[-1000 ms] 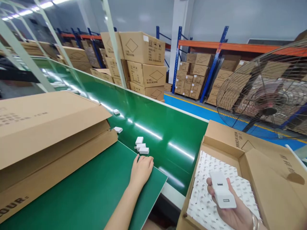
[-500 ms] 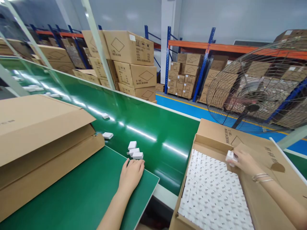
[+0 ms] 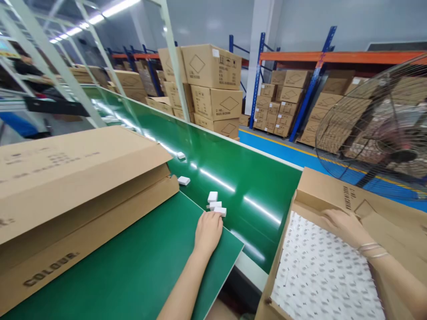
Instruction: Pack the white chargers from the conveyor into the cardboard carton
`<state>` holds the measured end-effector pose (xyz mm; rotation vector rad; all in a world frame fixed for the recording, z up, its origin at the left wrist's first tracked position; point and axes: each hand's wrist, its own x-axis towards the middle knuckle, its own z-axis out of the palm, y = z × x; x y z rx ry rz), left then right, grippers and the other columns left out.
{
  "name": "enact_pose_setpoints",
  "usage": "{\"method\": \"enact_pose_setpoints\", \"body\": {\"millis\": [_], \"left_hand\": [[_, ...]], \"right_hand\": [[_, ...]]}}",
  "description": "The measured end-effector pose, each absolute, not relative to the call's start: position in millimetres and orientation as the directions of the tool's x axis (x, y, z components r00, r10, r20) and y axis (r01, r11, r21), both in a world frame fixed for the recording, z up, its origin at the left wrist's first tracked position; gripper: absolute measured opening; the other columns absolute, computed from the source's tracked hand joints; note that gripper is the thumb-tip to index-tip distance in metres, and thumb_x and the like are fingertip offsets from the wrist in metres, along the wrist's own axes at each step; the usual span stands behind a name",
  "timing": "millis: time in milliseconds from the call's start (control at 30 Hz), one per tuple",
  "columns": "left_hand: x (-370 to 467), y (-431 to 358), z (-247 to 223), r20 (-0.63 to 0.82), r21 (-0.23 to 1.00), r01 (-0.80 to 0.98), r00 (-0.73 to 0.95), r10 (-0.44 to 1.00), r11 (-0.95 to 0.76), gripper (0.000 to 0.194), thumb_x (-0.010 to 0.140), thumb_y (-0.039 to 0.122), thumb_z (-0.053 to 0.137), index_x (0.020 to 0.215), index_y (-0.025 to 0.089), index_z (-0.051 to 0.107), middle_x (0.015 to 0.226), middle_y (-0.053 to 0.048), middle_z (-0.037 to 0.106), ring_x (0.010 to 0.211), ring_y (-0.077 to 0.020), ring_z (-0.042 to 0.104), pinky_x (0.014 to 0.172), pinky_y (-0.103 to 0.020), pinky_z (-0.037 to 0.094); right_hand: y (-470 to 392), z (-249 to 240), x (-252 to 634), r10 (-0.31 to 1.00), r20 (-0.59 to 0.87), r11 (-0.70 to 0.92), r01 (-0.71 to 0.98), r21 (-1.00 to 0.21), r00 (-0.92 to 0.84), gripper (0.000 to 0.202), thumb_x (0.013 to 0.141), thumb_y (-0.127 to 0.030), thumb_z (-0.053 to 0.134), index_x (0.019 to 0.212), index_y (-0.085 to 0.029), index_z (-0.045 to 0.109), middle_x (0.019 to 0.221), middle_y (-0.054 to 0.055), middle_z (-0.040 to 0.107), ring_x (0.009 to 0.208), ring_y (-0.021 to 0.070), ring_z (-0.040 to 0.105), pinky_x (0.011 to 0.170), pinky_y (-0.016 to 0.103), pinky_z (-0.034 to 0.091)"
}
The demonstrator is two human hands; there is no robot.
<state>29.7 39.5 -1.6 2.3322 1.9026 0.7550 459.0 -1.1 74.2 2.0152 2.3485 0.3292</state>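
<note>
My left hand [image 3: 209, 229] lies on the edge of the green tabletop [image 3: 133, 249], fingers outstretched with their tips against the nearest white charger plug [image 3: 220, 212]. Two more white charger plugs [image 3: 212, 196] lie just beyond it on the green belt. At the far right corner of the open carton [image 3: 282, 253], my right hand [image 3: 345, 226] reaches down with bent fingers. Its fingertips and anything in them are hidden. Rows of white charger plugs [image 3: 323, 271] with grey prongs fill the carton beside that hand.
A large flattish carton [image 3: 83, 155] stands on the tabletop at left. Further plugs [image 3: 183, 180] lie up the green belt [image 3: 243, 173]. Behind the belt are stacked cartons [image 3: 216, 102], blue-and-orange racks [image 3: 320, 58] and a big wire-caged fan [image 3: 383, 138].
The view has swung left. My right hand has lowered into the carton's far corner, and the white charger plug it held is now out of sight. My left fingertips have moved onto the nearest plug.
</note>
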Motion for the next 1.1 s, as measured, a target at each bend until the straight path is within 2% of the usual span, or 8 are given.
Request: {"method": "enact_pose_setpoints", "body": {"millis": [133,333,500,600,700,833,967,1100], "left_hand": [[28,43,-2,0.336,0.428,0.892,-0.010,0.942,-0.144,0.026,0.083,0.012,0.036,0.091,0.015,0.061,0.092,-0.009,0.060,0.093,-0.0210,0.050,0.086,-0.036,0.040],[21,50,2,0.275,0.579,0.811,-0.099,0.956,-0.083,0.029,0.082,0.006,0.034,0.094,0.015,0.059,0.097,-0.007,0.060,0.098,-0.0189,0.047,0.088,-0.033,0.038],[21,55,7,0.220,0.595,0.803,-0.121,0.968,-0.035,0.025,0.082,0.009,0.038,0.083,0.018,0.061,0.088,-0.004,0.061,0.093,-0.0188,0.048,0.087,-0.034,0.036],[22,57,9,0.206,0.601,0.799,-0.148,0.967,-0.006,0.024,0.082,0.009,0.038,0.083,0.019,0.061,0.087,-0.003,0.061,0.093,-0.0186,0.049,0.086,-0.034,0.035],[23,58,9,0.194,0.624,0.781,-0.190,0.963,0.028,0.026,0.082,0.009,0.037,0.089,0.019,0.060,0.089,-0.004,0.061,0.093,-0.0181,0.049,0.086,-0.033,0.036],[23,58,10,0.189,0.638,0.769,-0.210,0.959,0.043,0.026,0.084,0.012,0.036,0.089,0.020,0.060,0.088,-0.004,0.061,0.092,-0.0183,0.049,0.085,-0.034,0.036],[23,56,11,0.201,0.654,0.756,-0.201,0.959,0.022,0.025,0.084,0.013,0.037,0.083,0.020,0.061,0.085,-0.004,0.061,0.092,-0.0179,0.049,0.085,-0.034,0.035],[22,55,14,0.190,0.666,0.746,-0.195,0.962,0.020,0.025,0.083,0.013,0.038,0.080,0.020,0.061,0.083,-0.003,0.061,0.092,-0.0179,0.048,0.086,-0.033,0.035]], "right_hand": [[59,85,336,0.883,0.131,0.392,0.862,0.321,-0.451,0.027,0.091,-0.020,0.033,0.093,-0.015,0.059,0.087,0.011,0.061,0.083,0.0230,0.056,0.071,0.034,0.037],[142,62,184,0.695,0.008,0.705,0.684,0.187,-0.719,0.034,0.085,-0.004,0.038,0.113,-0.017,0.051,0.112,0.010,0.056,0.103,0.0204,0.052,0.074,0.029,0.042],[180,32,134,0.508,-0.137,0.861,0.499,0.093,-0.851,0.048,0.078,-0.003,0.048,0.121,-0.024,0.047,0.132,0.001,0.044,0.121,0.0137,0.039,0.083,0.023,0.042],[192,22,129,0.476,-0.198,0.878,0.477,0.049,-0.857,0.043,0.076,-0.004,0.052,0.113,-0.026,0.053,0.122,0.001,0.052,0.114,0.0154,0.045,0.082,0.024,0.042],[200,17,132,0.532,-0.218,0.842,0.538,0.037,-0.818,0.035,0.071,-0.010,0.063,0.104,-0.019,0.057,0.107,0.008,0.056,0.105,0.0230,0.049,0.078,0.029,0.042],[203,12,139,0.625,-0.246,0.762,0.647,-0.015,-0.741,0.045,0.061,-0.015,0.074,0.101,-0.013,0.055,0.103,0.013,0.053,0.092,0.0236,0.052,0.073,0.028,0.042],[199,9,152,0.676,-0.287,0.682,0.724,-0.104,-0.679,0.055,0.054,-0.017,0.077,0.103,-0.011,0.052,0.096,0.011,0.056,0.091,0.0254,0.051,0.077,0.032,0.040],[189,13,173,0.685,-0.334,0.608,0.760,-0.228,-0.648,0.057,0.055,-0.006,0.069,0.109,-0.012,0.050,0.098,0.010,0.058,0.092,0.0242,0.052,0.077,0.031,0.041]]}}
